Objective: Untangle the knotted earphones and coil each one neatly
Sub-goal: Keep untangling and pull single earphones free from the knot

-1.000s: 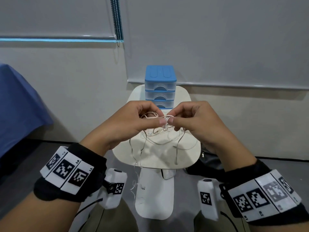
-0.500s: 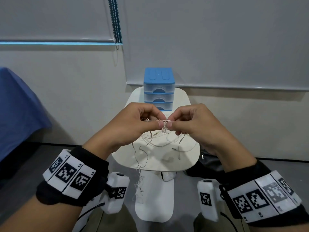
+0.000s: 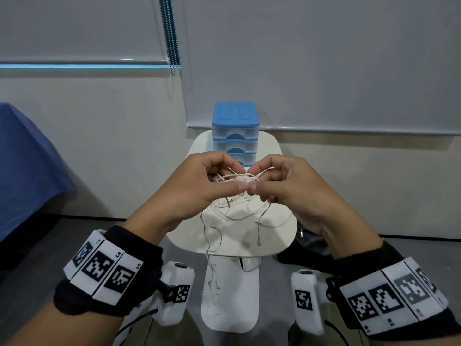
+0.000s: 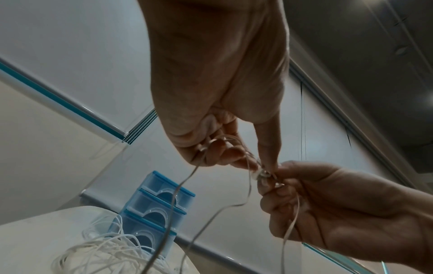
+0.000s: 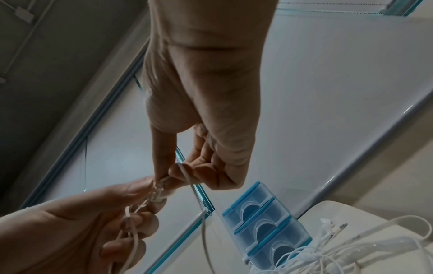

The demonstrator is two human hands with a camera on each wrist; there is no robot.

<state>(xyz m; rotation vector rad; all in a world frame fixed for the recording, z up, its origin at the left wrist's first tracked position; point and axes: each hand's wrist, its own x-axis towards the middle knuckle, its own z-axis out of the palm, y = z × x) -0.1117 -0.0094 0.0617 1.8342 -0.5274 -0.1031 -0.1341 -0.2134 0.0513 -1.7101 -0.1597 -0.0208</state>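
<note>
Centre frame, left hand (image 3: pixel 199 186) and right hand (image 3: pixel 287 188) both pinch the knot (image 3: pixel 245 182) — earphones (image 3: pixel 232 216) tangled on the table (image 3: pixel 274 236), nothing coiled yet.

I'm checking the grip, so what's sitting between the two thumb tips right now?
A small knot of the earphone cable, pinched by left hand and right hand; clearest in the left wrist view.

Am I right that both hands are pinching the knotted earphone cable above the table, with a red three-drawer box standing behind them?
Nearly: the three-drawer box is blue, not red, as the head view shows. Both the left hand and right hand do pinch the earphone cable above the table.
</note>
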